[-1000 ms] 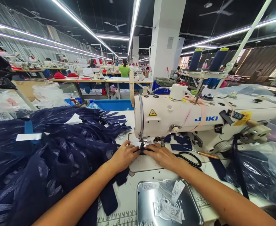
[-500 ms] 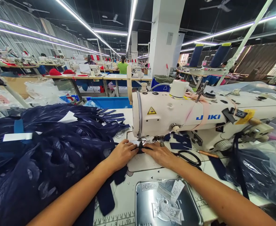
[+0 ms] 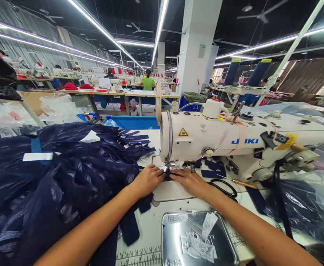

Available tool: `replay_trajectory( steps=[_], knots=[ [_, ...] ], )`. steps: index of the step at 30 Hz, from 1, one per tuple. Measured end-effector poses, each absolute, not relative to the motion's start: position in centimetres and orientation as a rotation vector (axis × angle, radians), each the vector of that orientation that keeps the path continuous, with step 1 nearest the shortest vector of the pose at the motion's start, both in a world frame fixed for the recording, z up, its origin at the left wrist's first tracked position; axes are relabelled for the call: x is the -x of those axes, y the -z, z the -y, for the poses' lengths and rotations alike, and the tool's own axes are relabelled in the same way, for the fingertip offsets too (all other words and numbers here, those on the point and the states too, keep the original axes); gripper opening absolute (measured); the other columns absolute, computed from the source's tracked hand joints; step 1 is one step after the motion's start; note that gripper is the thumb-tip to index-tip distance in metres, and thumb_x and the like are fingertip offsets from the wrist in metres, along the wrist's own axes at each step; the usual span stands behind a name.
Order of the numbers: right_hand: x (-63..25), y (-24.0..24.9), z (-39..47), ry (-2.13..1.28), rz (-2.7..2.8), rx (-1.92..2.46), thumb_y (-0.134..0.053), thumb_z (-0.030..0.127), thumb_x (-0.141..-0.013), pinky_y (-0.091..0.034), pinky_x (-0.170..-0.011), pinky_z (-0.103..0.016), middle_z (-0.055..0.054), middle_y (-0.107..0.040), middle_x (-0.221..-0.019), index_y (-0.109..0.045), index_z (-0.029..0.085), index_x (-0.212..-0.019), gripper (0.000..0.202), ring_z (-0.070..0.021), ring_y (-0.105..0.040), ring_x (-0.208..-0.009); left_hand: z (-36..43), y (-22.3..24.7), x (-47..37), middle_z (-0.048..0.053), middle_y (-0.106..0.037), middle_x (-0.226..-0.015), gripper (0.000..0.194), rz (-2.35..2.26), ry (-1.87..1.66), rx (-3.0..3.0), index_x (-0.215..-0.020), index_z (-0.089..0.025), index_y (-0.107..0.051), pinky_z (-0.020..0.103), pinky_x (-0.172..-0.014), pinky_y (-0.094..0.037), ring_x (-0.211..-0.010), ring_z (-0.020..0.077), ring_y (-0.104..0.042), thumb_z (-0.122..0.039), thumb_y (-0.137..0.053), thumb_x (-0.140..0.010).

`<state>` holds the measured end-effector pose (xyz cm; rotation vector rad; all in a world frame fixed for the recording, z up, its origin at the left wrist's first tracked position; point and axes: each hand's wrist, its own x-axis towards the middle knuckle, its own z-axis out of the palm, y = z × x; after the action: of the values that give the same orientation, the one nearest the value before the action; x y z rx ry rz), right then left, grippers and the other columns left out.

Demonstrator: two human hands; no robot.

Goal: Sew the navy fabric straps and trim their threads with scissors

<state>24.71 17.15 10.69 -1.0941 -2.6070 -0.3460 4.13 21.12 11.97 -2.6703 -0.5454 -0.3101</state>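
Note:
My left hand and my right hand meet at the needle area of a white sewing machine. Between their fingertips, under the presser foot, lies a small piece of dark navy fabric. Both hands have their fingers bent and pressed onto it, left and right of the foot; most of the piece is hidden. By my left forearm, a large heap of navy garments spreads over the table, with white labels on it. Navy strips hang from the heap below my left wrist.
A metal tray with several printed labels sits in front. Black-handled scissors, a wooden-handled awl and navy scraps lie right of my right hand. A clear plastic bag fills the right side. Thread cones stand behind.
The whole view has shifted slightly, moving the scene right and a little down. Both hands stay at the presser foot, with little visible change in the fabric.

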Motion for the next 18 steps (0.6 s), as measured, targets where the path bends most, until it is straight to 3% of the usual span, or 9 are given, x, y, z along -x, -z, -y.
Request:
replay_trajectory(
  steps=[10, 18],
  knots=[
    [-24.8, -10.4, -18.0, 0.222, 2.525, 1.089, -0.044, 0.002, -0.078, -0.049, -0.08, -0.03, -0.009, -0.061, -0.111, -0.058, 0.013, -0.108, 0.035, -0.0186, -0.058, -0.097, -22.0, -12.1, -4.4, 0.008, -0.064, -0.084, 0.018, 0.59, 0.233, 2.667, -0.093, -0.013, -0.059, 0.029, -0.07, -0.039, -0.076, 0.0157, -0.058, -0.01, -0.047, -0.082],
    [-24.8, -10.2, -18.3, 0.274, 2.479, 1.128, -0.043, 0.007, -0.08, -0.047, -0.076, -0.032, -0.007, -0.066, -0.099, -0.057, 0.016, -0.108, 0.033, -0.0196, -0.06, -0.088, -22.3, -12.3, -4.7, 0.009, -0.063, -0.081, 0.022, 0.693, 0.145, 2.64, -0.098, -0.01, -0.06, 0.032, -0.068, -0.04, -0.078, 0.0207, -0.057, -0.009, -0.046, -0.081]
  ],
)
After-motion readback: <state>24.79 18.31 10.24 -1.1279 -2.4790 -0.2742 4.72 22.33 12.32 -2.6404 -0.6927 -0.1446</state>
